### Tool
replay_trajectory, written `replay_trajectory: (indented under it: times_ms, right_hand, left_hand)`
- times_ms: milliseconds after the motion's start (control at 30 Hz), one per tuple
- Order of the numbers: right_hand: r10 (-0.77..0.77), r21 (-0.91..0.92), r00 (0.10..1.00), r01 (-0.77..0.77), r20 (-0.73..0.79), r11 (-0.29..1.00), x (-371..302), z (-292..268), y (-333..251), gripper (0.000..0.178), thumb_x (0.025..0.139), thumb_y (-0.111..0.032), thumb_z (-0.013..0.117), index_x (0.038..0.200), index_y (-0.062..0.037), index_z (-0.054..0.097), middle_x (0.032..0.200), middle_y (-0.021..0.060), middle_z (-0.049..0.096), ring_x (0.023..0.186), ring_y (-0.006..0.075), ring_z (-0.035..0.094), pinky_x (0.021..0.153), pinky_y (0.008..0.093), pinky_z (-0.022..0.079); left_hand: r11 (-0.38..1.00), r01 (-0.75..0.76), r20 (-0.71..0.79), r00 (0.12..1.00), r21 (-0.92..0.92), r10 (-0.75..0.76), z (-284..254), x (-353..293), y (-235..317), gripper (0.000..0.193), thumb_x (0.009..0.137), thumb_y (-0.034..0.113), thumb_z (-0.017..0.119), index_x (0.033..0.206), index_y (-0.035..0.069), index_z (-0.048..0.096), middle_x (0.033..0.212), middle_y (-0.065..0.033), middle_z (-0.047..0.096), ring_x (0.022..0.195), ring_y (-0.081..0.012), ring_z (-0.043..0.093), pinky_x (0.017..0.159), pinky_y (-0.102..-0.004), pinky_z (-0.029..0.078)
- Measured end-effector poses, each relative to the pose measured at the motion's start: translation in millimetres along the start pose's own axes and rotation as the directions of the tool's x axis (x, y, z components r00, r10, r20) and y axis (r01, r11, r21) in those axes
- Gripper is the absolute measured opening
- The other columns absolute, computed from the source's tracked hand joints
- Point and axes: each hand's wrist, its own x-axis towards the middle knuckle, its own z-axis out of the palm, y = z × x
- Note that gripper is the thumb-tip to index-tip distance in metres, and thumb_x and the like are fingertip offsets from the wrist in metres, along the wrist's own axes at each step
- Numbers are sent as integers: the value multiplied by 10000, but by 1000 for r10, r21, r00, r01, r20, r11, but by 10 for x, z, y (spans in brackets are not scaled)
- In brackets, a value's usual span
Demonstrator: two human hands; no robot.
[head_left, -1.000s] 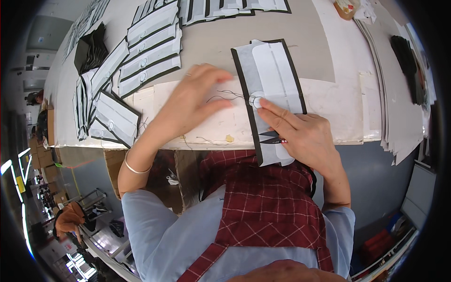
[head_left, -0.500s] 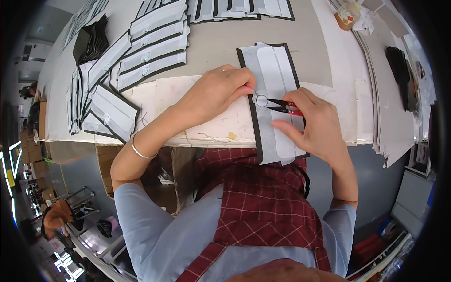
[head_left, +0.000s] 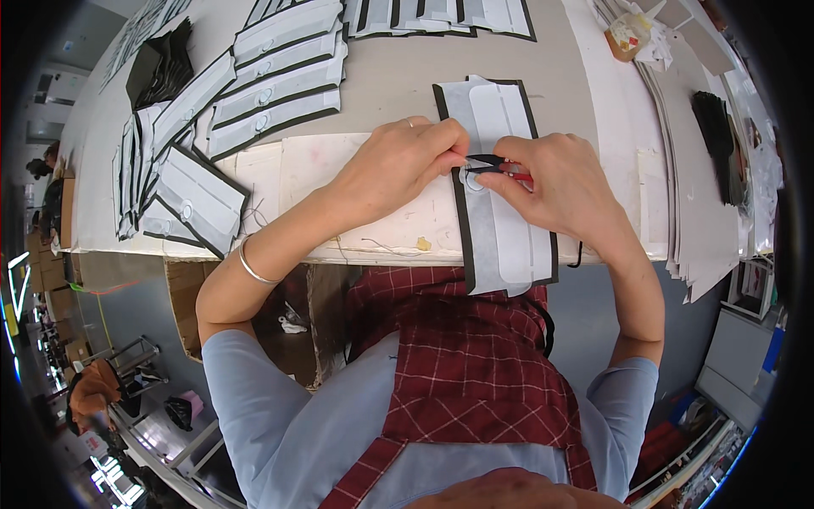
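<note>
From where I stand, the person's right hand (head_left: 555,182) has a grip round a pair of small snips (head_left: 509,167), red-handled with dark blades, the two blades standing a little apart. The left hand (head_left: 403,161) has its thumb and fingertips pinched together just beside the blade tips; whether a thread is caught between them, I cannot tell.

Both hands work over a white, black-edged panel (head_left: 509,237), which lies lengthwise away from the person, its near end reaching past the front edge of the worktop (head_left: 314,157). On the panel, just below the blades, sits a round pale disc (head_left: 476,183), partly covered by the right thumb. A small yellow scrap (head_left: 423,243) rests to the left of the panel.

Beyond the panel runs a grey sheet (head_left: 407,85), and past that a row of similar pieces (head_left: 441,13). Farther left of the panel are an overlapping stack (head_left: 288,114), a nearer pile (head_left: 203,191) and a dark folded bundle (head_left: 161,68). Well to the panel's right lie layered grey boards (head_left: 687,170) carrying a black bundle (head_left: 716,148), with a jar (head_left: 623,42) farther back.
</note>
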Motion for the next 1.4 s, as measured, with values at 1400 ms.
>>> replay_trajectory:
  times_ms: [1400]
  right_hand:
    - [282, 704, 933, -45, -223, 709, -670, 310, 178, 247, 999, -235, 496, 905, -11, 535, 689, 9, 497, 607, 83, 432, 542, 243, 335]
  left_hand:
    - [956, 214, 55, 972, 203, -229, -149, 420, -429, 385, 876, 332, 752, 1066, 22, 627, 978, -114, 655, 945, -263, 612, 821, -403, 487]
